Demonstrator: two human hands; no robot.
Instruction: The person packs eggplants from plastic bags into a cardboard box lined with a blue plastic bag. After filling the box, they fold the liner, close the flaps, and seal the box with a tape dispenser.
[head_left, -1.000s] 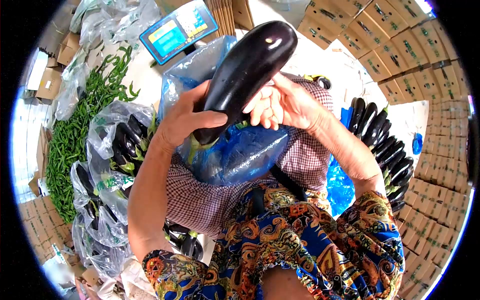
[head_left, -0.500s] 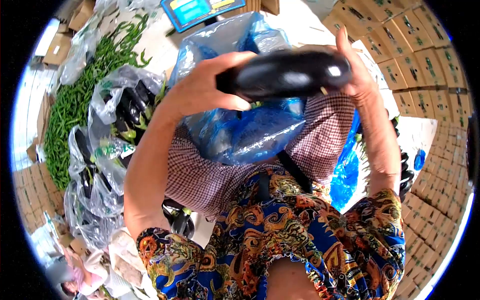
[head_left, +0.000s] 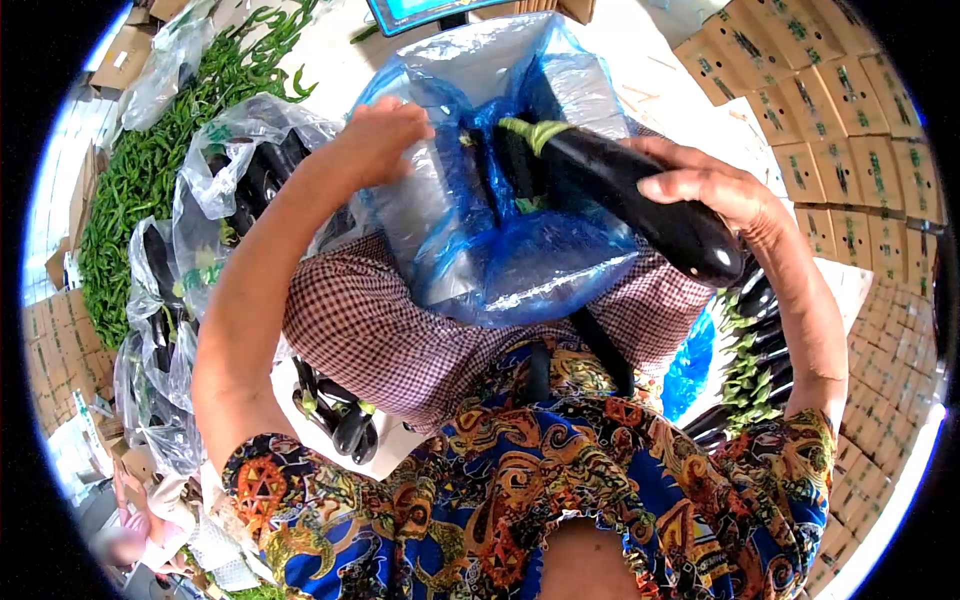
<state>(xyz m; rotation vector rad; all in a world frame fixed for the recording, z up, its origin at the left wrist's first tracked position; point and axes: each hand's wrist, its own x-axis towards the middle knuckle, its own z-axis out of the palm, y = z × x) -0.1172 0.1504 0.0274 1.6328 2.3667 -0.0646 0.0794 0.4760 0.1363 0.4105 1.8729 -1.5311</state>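
My right hand grips a long dark purple eggplant by its thick end, and the green stem end points into the mouth of a blue plastic bag that rests on my lap. My left hand holds the bag's left rim and keeps the mouth wide. Dark eggplants lie inside the bag, partly hidden by the plastic.
Clear bags of eggplants stand at the left beside a heap of green peppers. Loose eggplants lie at the right, by flat cardboard boxes. A blue scale sits beyond the bag. More eggplants lie under my left arm.
The eggplant was turned from upright to level and then lowered stem first into the bag's mouth. My left hand let go of it and took the bag's rim.
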